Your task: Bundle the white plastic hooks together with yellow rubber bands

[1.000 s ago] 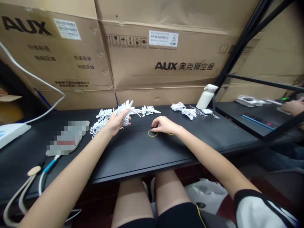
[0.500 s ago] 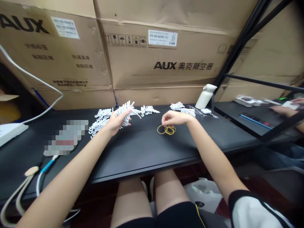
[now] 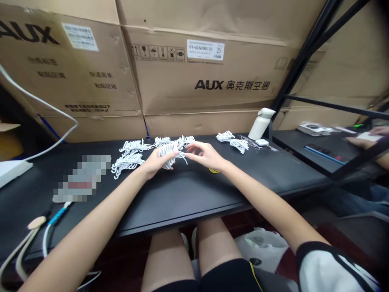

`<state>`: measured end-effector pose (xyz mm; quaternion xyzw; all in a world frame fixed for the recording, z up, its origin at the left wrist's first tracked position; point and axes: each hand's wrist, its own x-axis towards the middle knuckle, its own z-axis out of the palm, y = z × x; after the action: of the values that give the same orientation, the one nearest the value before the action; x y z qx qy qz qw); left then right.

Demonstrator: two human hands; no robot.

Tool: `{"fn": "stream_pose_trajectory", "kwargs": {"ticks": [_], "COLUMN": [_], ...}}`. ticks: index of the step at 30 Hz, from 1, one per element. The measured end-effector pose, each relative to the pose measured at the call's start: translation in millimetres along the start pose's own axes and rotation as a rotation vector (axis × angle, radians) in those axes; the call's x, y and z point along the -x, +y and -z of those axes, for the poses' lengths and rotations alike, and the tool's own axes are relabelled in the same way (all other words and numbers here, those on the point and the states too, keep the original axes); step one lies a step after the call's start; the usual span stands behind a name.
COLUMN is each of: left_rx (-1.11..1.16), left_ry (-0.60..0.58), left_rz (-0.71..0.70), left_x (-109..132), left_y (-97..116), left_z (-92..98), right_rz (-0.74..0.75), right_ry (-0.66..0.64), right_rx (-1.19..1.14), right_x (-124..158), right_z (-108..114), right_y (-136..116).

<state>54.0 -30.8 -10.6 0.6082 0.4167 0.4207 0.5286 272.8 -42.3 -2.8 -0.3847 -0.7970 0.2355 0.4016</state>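
My left hand [image 3: 154,163] is closed around a bundle of white hooks [image 3: 168,153], whose thin ends stick out to the right. My right hand [image 3: 205,155] is at those ends, its fingers curled and fingertips close together. Whatever sits between its fingertips is too small to make out. Behind the right wrist, yellow rubber bands [image 3: 214,170] lie partly hidden on the black table [image 3: 182,198]. More white hooks [image 3: 127,162] lie in piles left of and behind my left hand. Two white bundles [image 3: 239,145] rest farther right.
A cream bottle [image 3: 261,123] and a small white case [image 3: 261,142] stand at the back right. A blurred-out flat device [image 3: 82,178] with a cable lies left. Cardboard boxes [image 3: 206,97] form the back wall. Beyond a black frame [image 3: 288,81], another person's hand [image 3: 364,142] shows.
My right hand has left the rubber bands and moved left to the bundle's ends. My left hand, still holding the hooks, has shifted slightly right and lower.
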Motion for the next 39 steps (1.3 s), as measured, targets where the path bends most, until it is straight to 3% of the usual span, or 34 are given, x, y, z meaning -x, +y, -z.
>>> {"fn": "stream_pose_trajectory", "kwargs": {"ticks": [2,5,12,22,27,34,39], "left_rx": [-0.020,-0.031,-0.009,-0.063,-0.040,-0.034,-0.047], "left_ry": [-0.037,-0.073,-0.096,-0.097,-0.126,-0.149,-0.124], "left_rz": [-0.007,-0.003,0.058,0.138,0.185,0.204,0.234], "left_x": [2,3,1,1,0,-1,0], "left_y": [0,-1,-2,1,-2,-2,0], "left_z": [-3.9,-7.1,-6.9,-8.7,-7.8,-8.6,-10.4], "right_rz": [0.080,0.078,0.051,-0.003,-0.072,-0.095,-0.052], "right_ry": [-0.002,0.052,0.020,-0.033,-0.081,-0.046,0.004], "right_rx": [0.001,-0.005,-0.015,0.319,0.610,0.534,0.692], "right_x": [2,4,5,10,11,12,12], "right_z": [-17,-28,-26,-32,-36,-37,-39], "right_y": [-6,-6,0,-8,-17,-18,-18]}}
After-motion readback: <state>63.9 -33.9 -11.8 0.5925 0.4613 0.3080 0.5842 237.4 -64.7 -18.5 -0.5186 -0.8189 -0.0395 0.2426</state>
